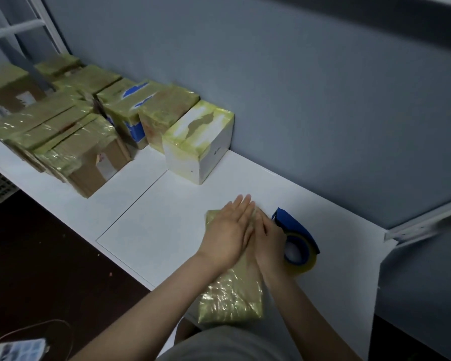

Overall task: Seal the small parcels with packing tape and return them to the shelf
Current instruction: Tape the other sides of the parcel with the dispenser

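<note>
While flat on the parcel (232,300), left hand (228,233) beside right hand (268,243).

1 tape dispenser (301,243); 1 near parcel (232,300); far parcels (198,142) blurred, uncountable.

It looked like a small packing or storage room. A long white shelf (154,225) ran along a bare grey-blue wall (297,87), and toward its left end crowded cardboard parcels (63,131) wrapped in yellowish tape. Nearer the shelf's right end lay a blue tape dispenser (297,230) with a roll in it. Beyond the shelf's left end rose a white metal frame (44,24); below its front edge the floor (37,243) was dark.
</note>
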